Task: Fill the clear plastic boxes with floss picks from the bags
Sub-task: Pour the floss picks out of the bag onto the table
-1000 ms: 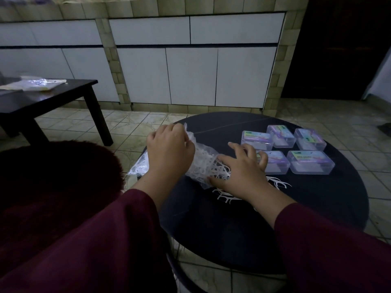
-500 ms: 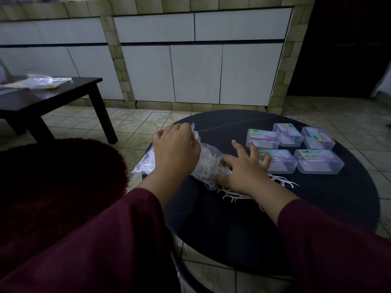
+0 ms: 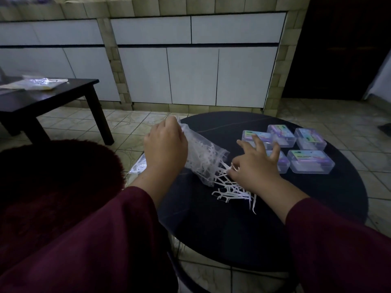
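My left hand grips the closed end of a clear plastic bag and holds it tilted, mouth down, over the round black table. White floss picks spill from the bag's mouth into a loose pile on the tabletop. My right hand sits at the bag's mouth, thumb and forefinger pinching some picks, the other fingers spread. Several clear plastic boxes with coloured labels, lids closed, stand in two rows at the table's right; my right hand hides part of one.
A second flat clear bag lies at the table's left edge under my left wrist. A low dark table with plastic bags stands at the back left on the tiled floor. White cabinets line the far wall. A dark red cushion is beside me.
My left hand has lifted the bag's closed end higher, so more picks slid out onto the table. My right hand moved from flat on the bag's mouth to pinching picks.
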